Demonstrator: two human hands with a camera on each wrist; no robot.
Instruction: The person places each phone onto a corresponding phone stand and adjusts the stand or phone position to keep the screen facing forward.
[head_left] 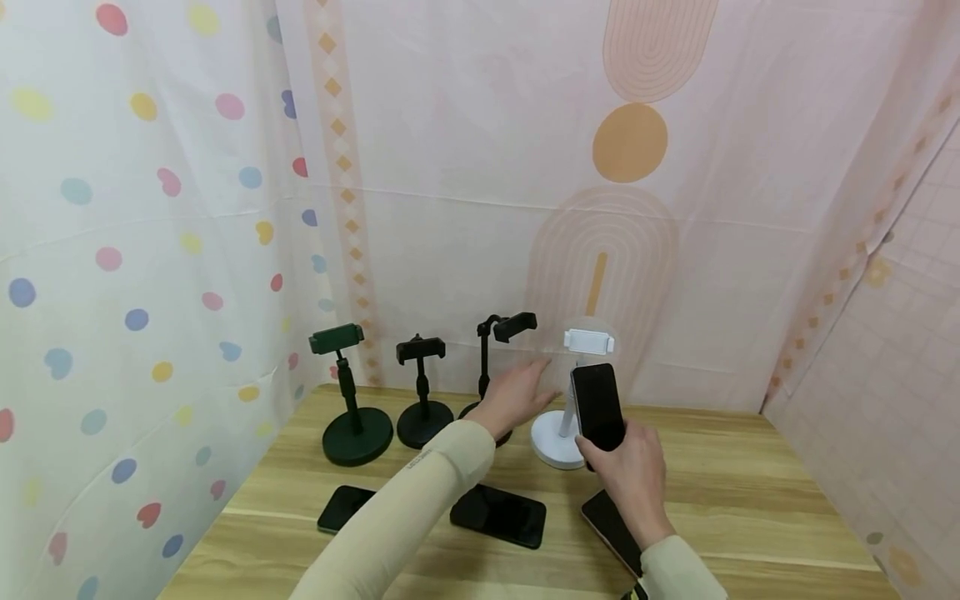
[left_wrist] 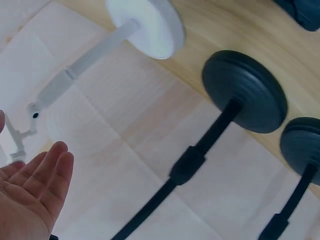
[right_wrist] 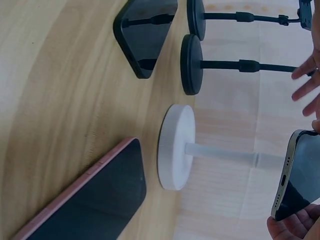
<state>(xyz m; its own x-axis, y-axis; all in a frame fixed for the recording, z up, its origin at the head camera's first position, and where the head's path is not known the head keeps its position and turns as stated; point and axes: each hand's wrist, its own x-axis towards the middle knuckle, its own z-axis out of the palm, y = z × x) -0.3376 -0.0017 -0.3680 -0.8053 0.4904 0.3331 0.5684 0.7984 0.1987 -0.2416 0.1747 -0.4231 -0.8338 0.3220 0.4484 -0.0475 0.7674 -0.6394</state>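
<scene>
My right hand (head_left: 633, 475) grips a smartphone (head_left: 597, 404) with a dark screen, raised above the table in front of the white phone stand (head_left: 557, 442). In the right wrist view the phone's lower edge (right_wrist: 284, 175) shows its port, with fingers beneath it. My left hand (head_left: 516, 398) reaches toward the white stand's clamp (head_left: 588, 342), fingers extended and holding nothing. In the left wrist view that hand (left_wrist: 35, 192) is beside the white clamp; whether it touches the clamp I cannot tell. Behind the left hand is a black phone stand (head_left: 483, 358), its base partly hidden.
Further left stand a smaller black phone stand (head_left: 423, 423) and a dark green one (head_left: 357, 437). Phones lie on the wooden table (head_left: 750, 500): one at left (head_left: 345, 504), one in the middle (head_left: 498, 515), and a pink-edged one (right_wrist: 92, 192) under my right arm. Patterned curtains (head_left: 450, 125) surround the table.
</scene>
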